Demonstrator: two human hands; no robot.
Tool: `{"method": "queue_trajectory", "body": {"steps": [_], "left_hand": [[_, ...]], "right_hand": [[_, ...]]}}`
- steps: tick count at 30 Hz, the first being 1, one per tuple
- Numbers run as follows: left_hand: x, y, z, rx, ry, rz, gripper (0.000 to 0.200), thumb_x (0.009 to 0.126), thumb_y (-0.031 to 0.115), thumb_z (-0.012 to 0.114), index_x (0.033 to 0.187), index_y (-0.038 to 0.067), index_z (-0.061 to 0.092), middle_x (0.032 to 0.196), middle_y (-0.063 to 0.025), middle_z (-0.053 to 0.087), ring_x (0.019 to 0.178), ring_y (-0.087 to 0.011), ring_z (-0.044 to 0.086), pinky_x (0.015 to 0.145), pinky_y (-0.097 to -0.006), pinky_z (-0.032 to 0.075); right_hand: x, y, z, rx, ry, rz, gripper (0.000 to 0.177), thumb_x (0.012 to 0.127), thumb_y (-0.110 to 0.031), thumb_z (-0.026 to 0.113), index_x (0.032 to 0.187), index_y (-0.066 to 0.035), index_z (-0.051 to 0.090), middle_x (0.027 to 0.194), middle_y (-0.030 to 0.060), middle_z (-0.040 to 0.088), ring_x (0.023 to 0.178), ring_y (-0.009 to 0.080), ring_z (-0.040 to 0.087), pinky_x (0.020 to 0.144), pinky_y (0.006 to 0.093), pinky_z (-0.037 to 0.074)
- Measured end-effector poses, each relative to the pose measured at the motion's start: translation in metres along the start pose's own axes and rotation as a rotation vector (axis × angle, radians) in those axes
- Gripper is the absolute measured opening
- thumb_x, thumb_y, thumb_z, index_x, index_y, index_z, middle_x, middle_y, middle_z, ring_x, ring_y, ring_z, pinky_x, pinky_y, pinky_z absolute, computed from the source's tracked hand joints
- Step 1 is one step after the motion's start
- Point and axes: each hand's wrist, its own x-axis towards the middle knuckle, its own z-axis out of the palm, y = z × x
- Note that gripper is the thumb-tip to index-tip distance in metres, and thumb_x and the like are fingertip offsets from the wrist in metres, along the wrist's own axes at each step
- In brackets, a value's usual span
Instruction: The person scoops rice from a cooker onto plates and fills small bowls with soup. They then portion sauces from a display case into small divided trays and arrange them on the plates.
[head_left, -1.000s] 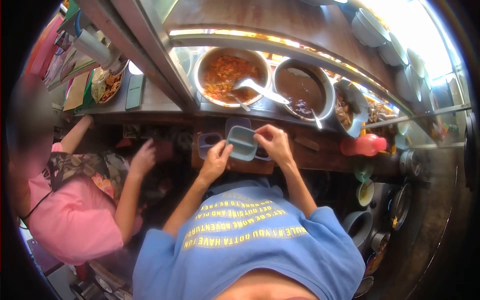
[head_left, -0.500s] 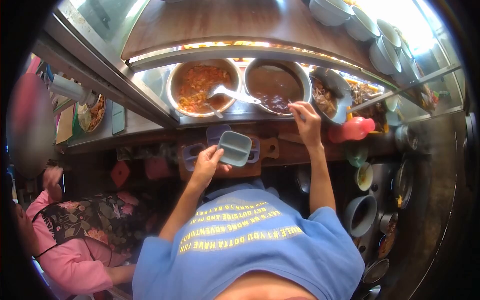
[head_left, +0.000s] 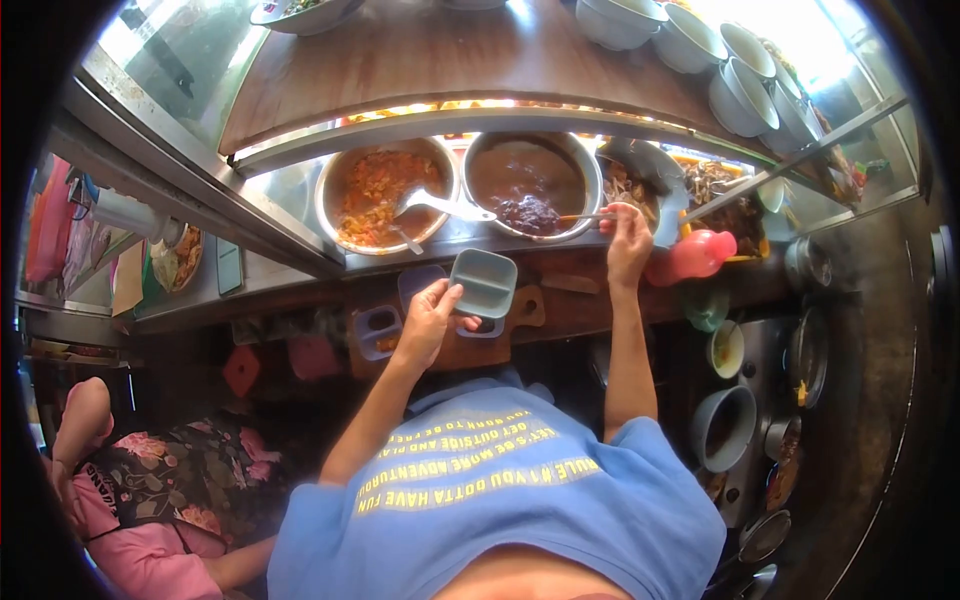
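My left hand [head_left: 428, 325] grips a grey-green divided dish [head_left: 484, 284] by its near left edge; its two compartments look bare. Fingers of my right hand [head_left: 626, 245] are closed on the thin handle of a spoon [head_left: 586, 216]. That spoon reaches over the rim of a metal pot [head_left: 594, 190] into brown sauce [head_left: 515, 175], where its bowl is hidden. To the left, a second pot [head_left: 324, 195] contains chunky red-orange stew [head_left: 375, 190], with a white ladle [head_left: 450, 207] resting across its rim. Below the dish, other bluish divided dishes [head_left: 377, 336] sit on a wooden board [head_left: 526, 308].
A pink-red bottle [head_left: 692, 256] stands right of my right hand. Beyond it are trays of food. Above the pots runs a wooden shelf [head_left: 450, 65] with several bowls [head_left: 745, 98]. A co-worker in a floral apron [head_left: 190, 475] is at the left.
My right hand has shifted slightly right and down, and the spoon's handle now lies nearly level across the sauce pot's rim. The dish moved slightly up. The co-worker's arm has moved.
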Motion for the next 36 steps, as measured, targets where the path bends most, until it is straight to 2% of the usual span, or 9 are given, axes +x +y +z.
{"method": "queue_trajectory", "body": {"steps": [6,9,11,17,28,30,31,33,36], "left_hand": [[0.007,0.003,0.010,-0.034,-0.021,0.028,0.026,0.098,0.015,0.047,0.112,-0.005,0.054,0.095,-0.0137,0.064,0.070,-0.0166,0.065,0.062,-0.0256,0.057],[0.009,0.004,0.013,-0.074,-0.039,0.033,0.024,0.098,0.014,0.047,0.112,-0.004,0.053,0.098,-0.0145,0.064,0.077,-0.0206,0.067,0.066,-0.0283,0.058],[0.009,0.006,0.016,-0.104,-0.075,0.016,0.025,0.097,0.012,0.046,0.114,-0.005,0.053,0.104,-0.0148,0.062,0.086,-0.0192,0.066,0.071,-0.0288,0.058],[0.014,0.005,0.021,-0.126,-0.088,0.005,0.027,0.096,0.009,0.045,0.117,-0.005,0.053,0.109,-0.0142,0.061,0.097,-0.0203,0.063,0.080,-0.0321,0.057],[0.013,0.003,0.022,-0.151,-0.096,0.005,0.028,0.096,0.010,0.047,0.118,-0.005,0.053,0.110,-0.0135,0.061,0.099,-0.0200,0.063,0.081,-0.0333,0.057],[0.014,0.003,0.021,-0.151,-0.100,0.003,0.028,0.096,0.010,0.047,0.118,-0.005,0.053,0.110,-0.0133,0.061,0.099,-0.0201,0.063,0.081,-0.0337,0.056],[0.014,0.002,0.021,-0.151,-0.100,0.002,0.028,0.096,0.011,0.047,0.118,-0.005,0.053,0.110,-0.0132,0.061,0.099,-0.0200,0.063,0.082,-0.0337,0.056],[0.014,0.001,0.021,-0.151,-0.104,0.001,0.027,0.096,0.011,0.047,0.118,-0.005,0.053,0.110,-0.0130,0.061,0.099,-0.0198,0.063,0.082,-0.0338,0.056],[0.013,0.003,0.022,-0.160,-0.095,0.014,0.027,0.096,0.011,0.046,0.118,-0.004,0.053,0.110,-0.0130,0.061,0.098,-0.0194,0.063,0.081,-0.0332,0.057]], "right_hand": [[0.001,0.009,-0.010,0.113,0.074,0.091,0.024,0.098,-0.020,0.050,0.091,-0.001,0.063,0.081,0.0049,0.066,0.063,0.0082,0.057,0.062,0.0216,0.048],[-0.001,0.011,-0.010,0.188,0.120,0.126,0.023,0.097,-0.020,0.051,0.091,-0.001,0.063,0.081,0.0053,0.066,0.063,0.0083,0.057,0.062,0.0219,0.049],[-0.001,0.010,-0.012,0.174,0.137,0.122,0.023,0.097,-0.019,0.051,0.091,0.000,0.063,0.081,0.0055,0.066,0.063,0.0086,0.058,0.061,0.0221,0.049],[0.000,0.000,-0.012,0.096,0.114,0.059,0.022,0.096,-0.016,0.051,0.091,0.001,0.063,0.081,0.0061,0.066,0.062,0.0098,0.060,0.059,0.0230,0.050],[-0.005,-0.006,-0.011,0.177,0.166,0.038,0.023,0.097,-0.017,0.052,0.091,0.002,0.063,0.080,0.0062,0.066,0.062,0.0101,0.061,0.061,0.0230,0.050],[-0.009,-0.016,-0.007,-0.024,0.058,-0.127,0.023,0.097,-0.018,0.051,0.091,0.001,0.063,0.080,0.0048,0.065,0.062,0.0093,0.061,0.061,0.0228,0.050],[-0.010,-0.015,-0.005,-0.025,0.061,-0.126,0.023,0.097,-0.018,0.051,0.091,0.001,0.063,0.080,0.0048,0.065,0.062,0.0093,0.061,0.061,0.0228,0.050],[-0.011,-0.012,-0.003,-0.043,-0.062,-0.119,0.022,0.097,-0.018,0.051,0.092,-0.001,0.064,0.080,0.0037,0.065,0.063,0.0084,0.061,0.062,0.0228,0.050],[-0.012,-0.002,-0.002,0.089,-0.040,-0.014,0.023,0.097,-0.021,0.052,0.092,-0.001,0.064,0.081,0.0036,0.065,0.064,0.0078,0.060,0.061,0.0217,0.050]]}}
